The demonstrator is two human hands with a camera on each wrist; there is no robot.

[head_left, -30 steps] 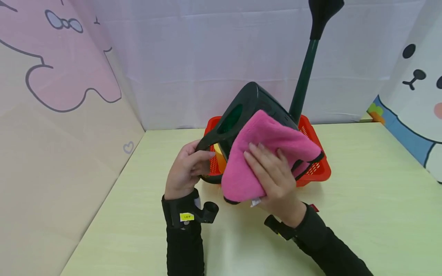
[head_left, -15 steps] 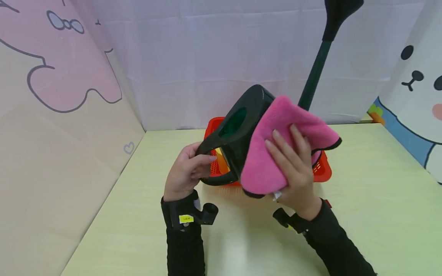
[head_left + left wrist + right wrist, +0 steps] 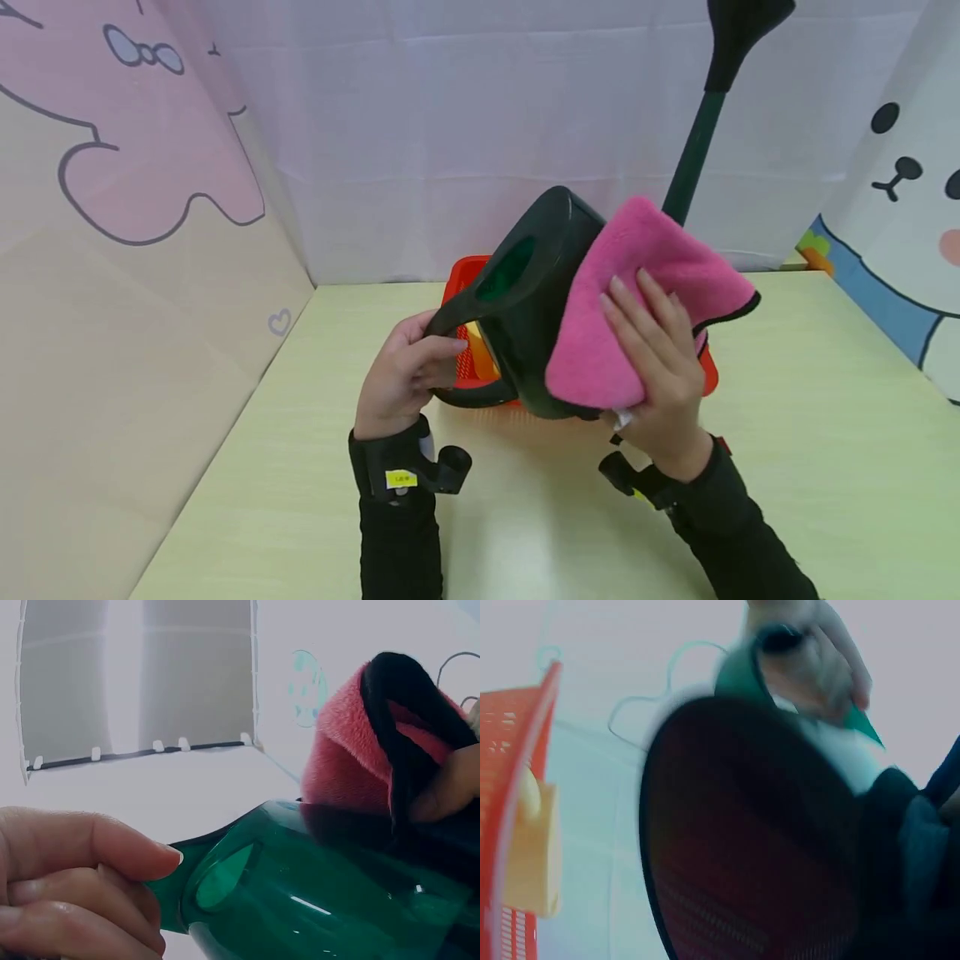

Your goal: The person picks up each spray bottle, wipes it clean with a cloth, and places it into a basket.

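Note:
A dark green watering can (image 3: 532, 333) is tilted in midair, its long spout (image 3: 693, 158) pointing up and to the right. My left hand (image 3: 405, 367) grips its loop handle, fingers curled round. A pink cloth (image 3: 588, 358) with black edging lies against the can's side, held there by my right hand (image 3: 660, 375) with the fingers spread over it. The left wrist view shows the cloth (image 3: 337, 750) folded, a right-hand digit (image 3: 450, 784) on its black edge. In the right wrist view the can's dark oval base (image 3: 742, 825) fills the middle.
Behind the can on the pale table (image 3: 787, 433) stands a red perforated basket (image 3: 467, 267), mostly hidden. A yellow-orange object (image 3: 480, 350) shows inside it. White fabric (image 3: 465, 142) hangs behind, with cartoon-printed panels at both sides.
My right hand and the cloth have slid right and slightly up along the can, baring more of its body. The spout has swung to the right. My left hand keeps its grip.

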